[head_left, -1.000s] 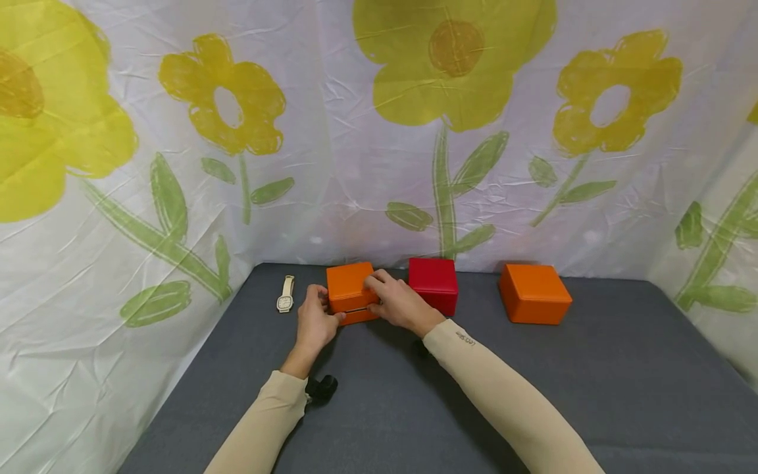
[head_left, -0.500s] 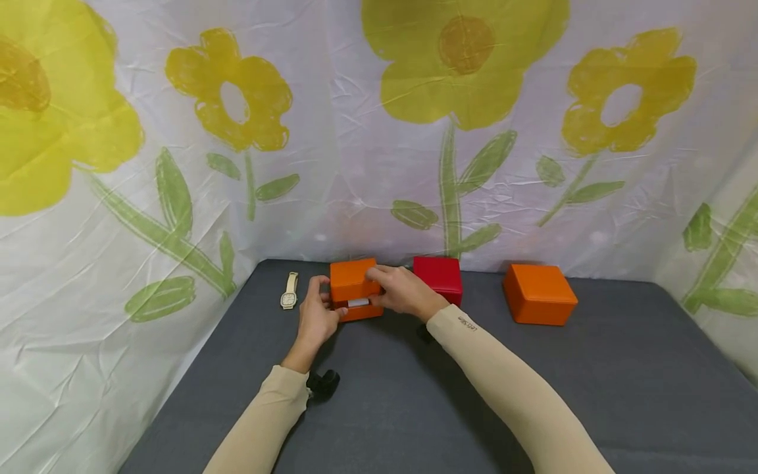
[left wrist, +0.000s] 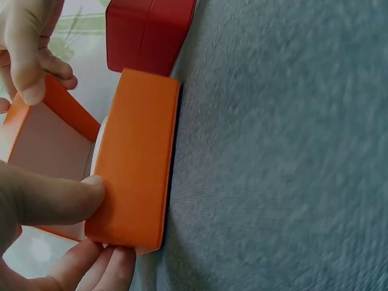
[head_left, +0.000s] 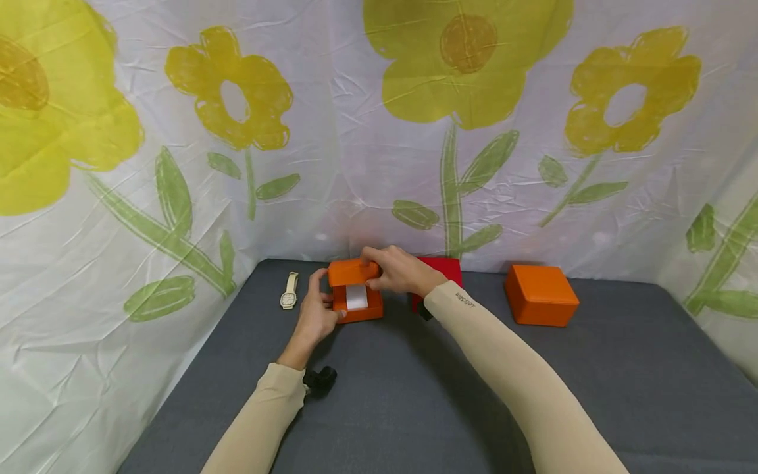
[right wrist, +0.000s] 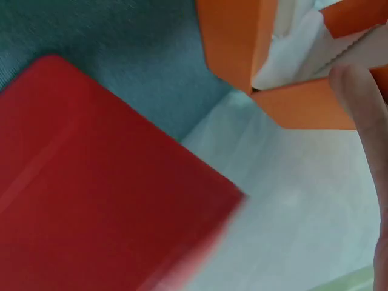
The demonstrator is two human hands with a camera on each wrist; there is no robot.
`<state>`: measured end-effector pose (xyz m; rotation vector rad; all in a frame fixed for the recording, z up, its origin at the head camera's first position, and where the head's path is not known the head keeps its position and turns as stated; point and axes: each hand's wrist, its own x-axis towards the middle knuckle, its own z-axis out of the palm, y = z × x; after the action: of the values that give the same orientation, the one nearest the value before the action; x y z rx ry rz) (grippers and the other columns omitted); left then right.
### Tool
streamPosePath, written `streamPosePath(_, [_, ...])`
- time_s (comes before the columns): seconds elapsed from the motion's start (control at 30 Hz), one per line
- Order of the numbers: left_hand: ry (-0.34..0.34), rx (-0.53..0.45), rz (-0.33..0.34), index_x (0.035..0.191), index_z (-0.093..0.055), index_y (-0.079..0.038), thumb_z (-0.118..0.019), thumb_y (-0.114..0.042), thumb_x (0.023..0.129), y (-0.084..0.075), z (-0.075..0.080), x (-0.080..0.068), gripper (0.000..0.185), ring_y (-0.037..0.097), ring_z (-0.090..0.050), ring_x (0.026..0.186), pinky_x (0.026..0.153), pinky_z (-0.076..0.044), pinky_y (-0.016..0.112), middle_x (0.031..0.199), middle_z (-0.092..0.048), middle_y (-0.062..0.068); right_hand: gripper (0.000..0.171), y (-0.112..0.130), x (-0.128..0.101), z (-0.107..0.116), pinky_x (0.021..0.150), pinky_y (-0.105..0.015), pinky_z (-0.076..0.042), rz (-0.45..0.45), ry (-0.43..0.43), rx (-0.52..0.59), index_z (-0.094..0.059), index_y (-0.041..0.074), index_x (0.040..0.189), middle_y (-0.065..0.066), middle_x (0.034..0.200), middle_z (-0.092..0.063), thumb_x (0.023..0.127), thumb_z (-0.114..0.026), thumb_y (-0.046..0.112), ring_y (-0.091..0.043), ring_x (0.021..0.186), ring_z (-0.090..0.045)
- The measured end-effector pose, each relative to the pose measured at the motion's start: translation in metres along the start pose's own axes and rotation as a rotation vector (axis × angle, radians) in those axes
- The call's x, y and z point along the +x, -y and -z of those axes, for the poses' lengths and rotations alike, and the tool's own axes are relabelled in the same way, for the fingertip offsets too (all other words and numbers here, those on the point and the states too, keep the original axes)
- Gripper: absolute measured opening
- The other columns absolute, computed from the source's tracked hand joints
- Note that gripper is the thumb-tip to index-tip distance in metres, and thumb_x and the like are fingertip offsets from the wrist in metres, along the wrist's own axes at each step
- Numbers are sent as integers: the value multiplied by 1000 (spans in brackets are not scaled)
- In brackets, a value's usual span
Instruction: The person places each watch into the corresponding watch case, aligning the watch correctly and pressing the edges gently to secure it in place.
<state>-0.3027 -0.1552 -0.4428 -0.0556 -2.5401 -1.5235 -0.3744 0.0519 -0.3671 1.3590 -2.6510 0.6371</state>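
The left hand [head_left: 316, 315] is gripping the orange box's base [head_left: 356, 309] from its left side while the right hand [head_left: 398, 271] is pinching the hinged lid [head_left: 351, 272] from above, tilted backward.

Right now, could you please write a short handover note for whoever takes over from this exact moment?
Left hand: grips the base of the orange box, steadying it on the grey table.
Right hand: holds the box's lid, tipped up and back.
Done: box partly open; a white cushion shows inside.
Nearby: watch lies left of the box; red box and a second orange box to the right, both closed.
Left: lid not yet fully open; watch untouched on the table.
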Motion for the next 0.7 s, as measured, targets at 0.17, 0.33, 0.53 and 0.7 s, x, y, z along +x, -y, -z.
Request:
streamPosePath(0.17, [44, 18, -7, 151, -16, -24, -74, 14, 70, 0, 2, 4, 106, 36, -63, 94, 76, -54, 45, 104, -58, 24, 32, 0, 6, 9, 63, -24, -49, -51, 37, 26, -53, 16, 110, 3, 92, -61, 85, -72, 23, -13, 67, -56])
streamPosePath(0.33, [110, -25, -7, 152, -12, -27, -73, 16, 68, 1, 5, 8, 113, 35, -62, 88, 69, -55, 41, 103, -55, 25, 32, -3, 11, 14, 72, -28, -50, -99, 42, 68, -54, 18, 111, 1, 105, -62, 85, -72, 25, -15, 81, -57])
streamPosePath(0.53, [175, -29, 15, 153, -4, -32, -76, 16, 67, 1, 10, 14, 122, 33, -57, 86, 66, -53, 38, 104, -51, 24, 33, -9, 19, 17, 79, -30, -50, -117, 15, 82, -55, 17, 114, -1, 111, -61, 86, -71, 24, -21, 90, -59])
streamPosePath(0.7, [200, -2, 10, 153, 0, -34, -78, 13, 69, 1, 11, 18, 124, 33, -54, 89, 67, -51, 36, 107, -49, 23, 34, -11, 22, 20, 78, -31, -49, -131, 16, 65, -54, 17, 116, -3, 111, -60, 87, -70, 23, -20, 89, -57])
